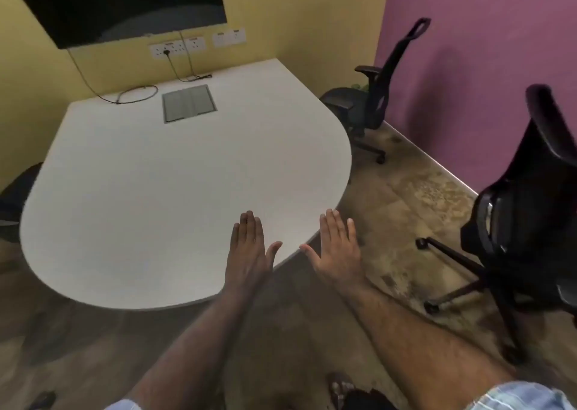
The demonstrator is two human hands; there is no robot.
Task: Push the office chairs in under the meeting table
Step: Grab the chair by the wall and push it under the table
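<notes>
**Chairs stand out from the table, both hands empty**

A small room with a yellow wall and a purple wall holds a white table [156, 191] with a rounded near end. A dark screen [125, 4] hangs above its far edge, with cables [137, 93] trailing onto the top. The left hand [248, 253] and right hand [338, 250] are held flat, fingers spread, holding nothing, over the table's near-right edge. A near chair [524, 222] stands at right, well apart from the table. A far chair [371, 97] sits just beside the table's right side. A third chair [15, 191] shows partly at the left edge.
</notes>
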